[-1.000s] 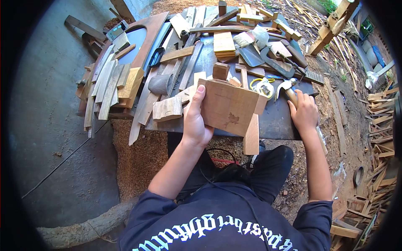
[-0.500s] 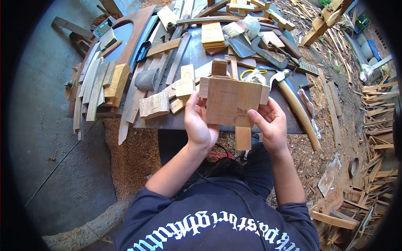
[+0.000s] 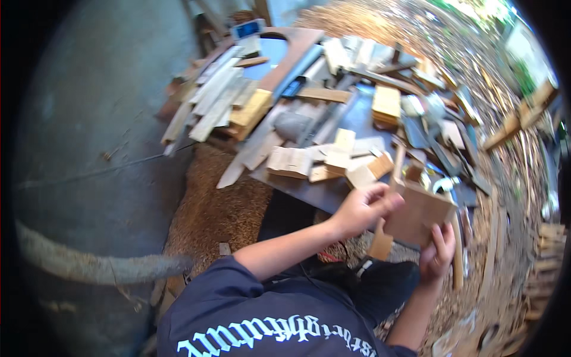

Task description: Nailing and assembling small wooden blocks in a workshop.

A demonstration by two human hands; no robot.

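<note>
Broadly, I see a dark workbench (image 3: 309, 193) strewn with wood offcuts (image 3: 291, 162) and planks (image 3: 208, 101), sawdust (image 3: 214, 205) heaped below its edge. Over the bench's near edge I hold a square plywood panel (image 3: 419, 214) with a wooden strip (image 3: 380, 243) hanging beneath it. My left hand (image 3: 360, 208) has fingers closed on its upper left edge, apparently to steady it; my right hand (image 3: 437, 253) cups it from below, fingers curled onto its face.
</note>
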